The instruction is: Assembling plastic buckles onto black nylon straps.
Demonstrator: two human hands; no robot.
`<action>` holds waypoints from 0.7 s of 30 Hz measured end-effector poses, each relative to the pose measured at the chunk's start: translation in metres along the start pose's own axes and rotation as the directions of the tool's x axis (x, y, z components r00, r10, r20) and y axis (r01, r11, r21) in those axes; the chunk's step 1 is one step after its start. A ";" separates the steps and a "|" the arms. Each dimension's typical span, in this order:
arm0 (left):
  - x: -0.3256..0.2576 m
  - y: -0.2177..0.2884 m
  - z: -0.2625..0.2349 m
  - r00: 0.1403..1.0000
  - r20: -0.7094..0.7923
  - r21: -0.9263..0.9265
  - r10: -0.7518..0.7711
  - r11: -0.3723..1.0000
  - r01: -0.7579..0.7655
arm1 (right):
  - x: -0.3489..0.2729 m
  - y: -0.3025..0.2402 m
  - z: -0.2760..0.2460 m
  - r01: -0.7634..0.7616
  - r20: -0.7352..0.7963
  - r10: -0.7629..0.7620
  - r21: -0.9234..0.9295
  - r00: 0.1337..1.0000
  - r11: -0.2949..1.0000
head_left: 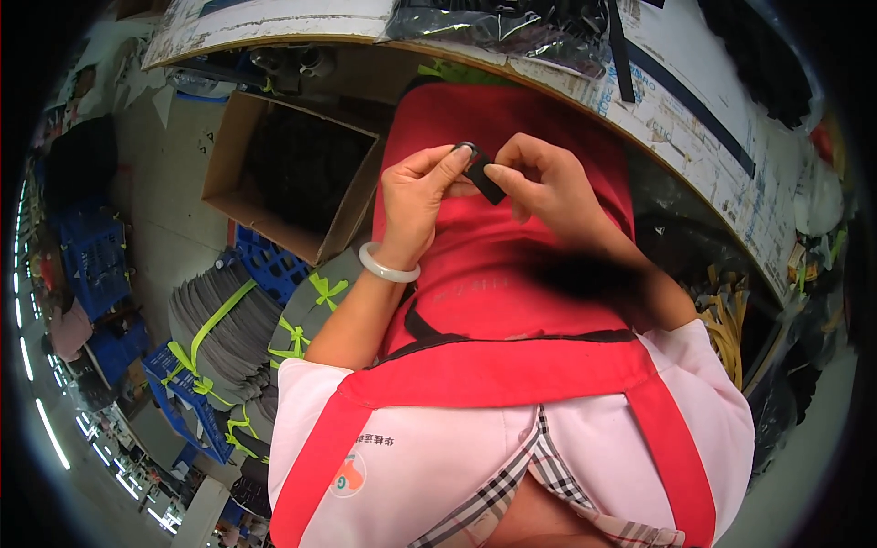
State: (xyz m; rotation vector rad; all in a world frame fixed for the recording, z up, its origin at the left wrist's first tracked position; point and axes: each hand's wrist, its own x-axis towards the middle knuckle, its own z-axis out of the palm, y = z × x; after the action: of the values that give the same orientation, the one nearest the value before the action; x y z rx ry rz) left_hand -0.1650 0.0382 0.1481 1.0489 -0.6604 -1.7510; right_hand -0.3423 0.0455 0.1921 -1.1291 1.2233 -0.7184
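Observation:
Above the lap of my red apron (484,247), a short black strap piece (489,187) is held between both hands. Its upper end looks rounded, like a loop or a small buckle; I cannot tell which. My left hand (413,199), with a white bangle (388,265) at the wrist, pinches that end between thumb and finger. On the other side, my right hand (554,190) has its thumb and curled fingers closed on the strap's right edge. A dark blur hides part of the apron and my right forearm.
A worktable (585,87) curves across the front and right, bearing a clear plastic bag (512,27) of dark items. An open cardboard box (224,173) stands front left. Grey coiled bundles (215,320) with green ties and blue crates (187,402) are at left; yellow strips (723,329) hang at right.

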 end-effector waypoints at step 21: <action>-0.036 0.102 -0.071 0.993 0.084 0.626 0.088 0.770 -0.121 | 0.052 0.021 -0.039 0.109 -0.181 -0.073 0.196 0.981 0.974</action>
State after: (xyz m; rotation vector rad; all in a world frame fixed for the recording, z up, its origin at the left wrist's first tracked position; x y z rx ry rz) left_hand -0.0504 0.0320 0.2076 1.3823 -1.3800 -1.4789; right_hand -0.3700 -0.0055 0.1556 -0.9716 1.2153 -1.0069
